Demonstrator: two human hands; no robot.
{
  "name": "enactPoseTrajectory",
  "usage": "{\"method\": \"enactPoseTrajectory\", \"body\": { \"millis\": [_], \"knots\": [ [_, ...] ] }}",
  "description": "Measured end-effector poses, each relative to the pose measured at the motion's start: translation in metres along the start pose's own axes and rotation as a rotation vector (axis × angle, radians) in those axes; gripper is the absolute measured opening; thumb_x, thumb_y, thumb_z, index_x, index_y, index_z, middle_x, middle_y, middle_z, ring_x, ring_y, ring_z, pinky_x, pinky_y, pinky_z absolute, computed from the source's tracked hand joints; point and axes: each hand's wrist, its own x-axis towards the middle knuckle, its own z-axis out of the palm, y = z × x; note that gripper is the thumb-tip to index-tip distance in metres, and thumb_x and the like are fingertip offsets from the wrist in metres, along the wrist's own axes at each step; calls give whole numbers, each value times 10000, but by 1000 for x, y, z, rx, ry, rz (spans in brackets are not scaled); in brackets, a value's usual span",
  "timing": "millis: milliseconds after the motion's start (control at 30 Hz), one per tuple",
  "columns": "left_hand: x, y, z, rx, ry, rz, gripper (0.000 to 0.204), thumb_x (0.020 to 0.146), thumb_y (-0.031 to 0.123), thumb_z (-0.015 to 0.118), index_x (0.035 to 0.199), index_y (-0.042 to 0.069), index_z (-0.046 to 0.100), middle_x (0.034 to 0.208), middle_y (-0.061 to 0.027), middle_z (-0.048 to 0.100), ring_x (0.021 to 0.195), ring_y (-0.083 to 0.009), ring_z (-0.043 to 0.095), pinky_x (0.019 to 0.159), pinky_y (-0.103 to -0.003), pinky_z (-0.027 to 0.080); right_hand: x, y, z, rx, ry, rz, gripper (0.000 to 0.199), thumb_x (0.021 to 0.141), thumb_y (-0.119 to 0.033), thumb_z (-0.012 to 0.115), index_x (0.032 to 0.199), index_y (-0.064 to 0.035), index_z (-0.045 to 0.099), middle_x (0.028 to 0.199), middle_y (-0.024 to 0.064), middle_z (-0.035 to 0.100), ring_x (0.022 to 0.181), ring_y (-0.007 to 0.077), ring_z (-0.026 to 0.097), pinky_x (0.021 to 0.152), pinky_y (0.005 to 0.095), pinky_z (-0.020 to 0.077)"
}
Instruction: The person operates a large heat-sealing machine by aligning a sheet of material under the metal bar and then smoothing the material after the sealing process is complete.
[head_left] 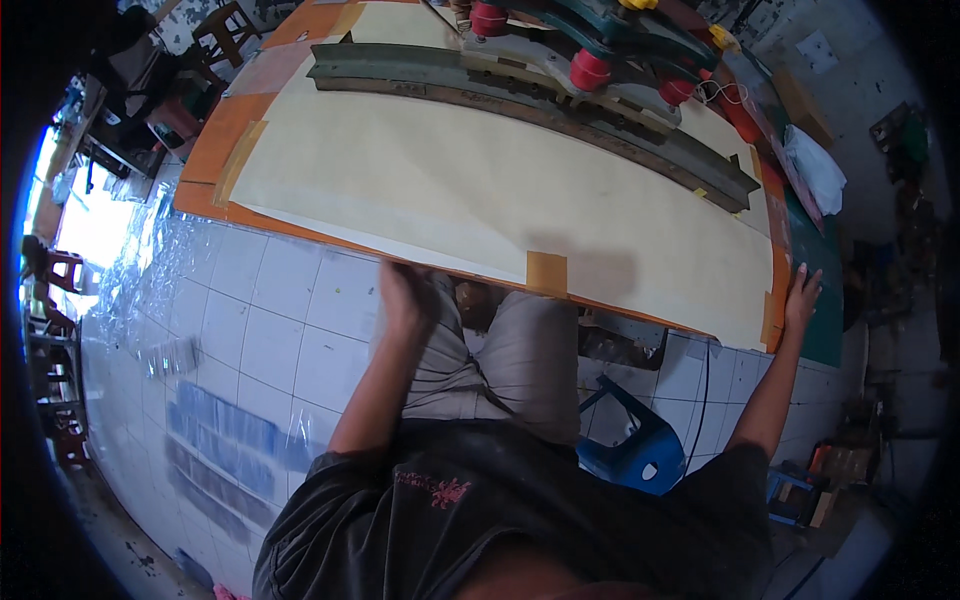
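Note:
Cream paper [440, 180] covers the orange table top [205, 185], held along its edges by tan tape [546, 274]. My left hand [405, 297] is at the table's front edge, above my left thigh. Its fingers are mostly hidden and slightly blurred, so their grip cannot be made out. At the table's right corner lies my right hand [803, 297], fingers stretched out over a green surface [825, 325], with nothing in them. Across the far part of the paper runs a long dark green metal bar [400, 75], out of reach of both hands.
Behind the bar stands a green machine frame [545, 25] with red knobs [590, 70]. A white bag [813, 170] sits at the far right. Below the table are a blue plastic stool [635, 440] and a dark cable [703, 400]. Clear plastic sheeting [135, 260] lies on the left floor.

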Motion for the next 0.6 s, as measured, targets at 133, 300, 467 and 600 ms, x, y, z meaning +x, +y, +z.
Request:
{"method": "enactPoseTrajectory", "body": {
  "millis": [133, 300, 467, 600],
  "knots": [
    [-7, -36, 26, -129, -191, -320, 411, 1021, 413, 485, 1272, 98, 567, 1222, -74, 630, 1156, -263, 598, 1001, -420, 494, -4, 0, -3, -48, 58, 67, 915, 974, -751, 282, 1612, -104, 178, 1664, 170, 210, 1544, 379, 152, 1173, 702, 117],
    [-18, -57, 59, -501, -220, -575, 540, 990, 575, 424, 1288, 151, 574, 1280, -60, 630, 1186, -299, 589, 1024, -501, 474, -3, 3, -1, -49, 86, 96, 909, 974, -749, 283, 1610, -107, 187, 1657, 171, 229, 1541, 379, 165, 1167, 711, 125],
    [-23, -51, 71, -553, -247, -623, 544, 994, 590, 390, 1268, 159, 576, 1297, -56, 619, 1213, -296, 565, 1047, -505, 455, -4, 3, 0, -38, 95, 123, 919, 969, -756, 286, 1610, -105, 187, 1652, 177, 242, 1541, 377, 167, 1167, 710, 126],
    [-27, -44, 81, -525, -163, -629, 548, 1012, 562, 364, 1338, 153, 527, 1377, -68, 567, 1273, -299, 522, 1086, -500, 427, -9, -2, -4, -33, 98, 137, 936, 959, -769, 293, 1611, -105, 188, 1651, 192, 234, 1539, 387, 167, 1160, 719, 118]
  ]
}}
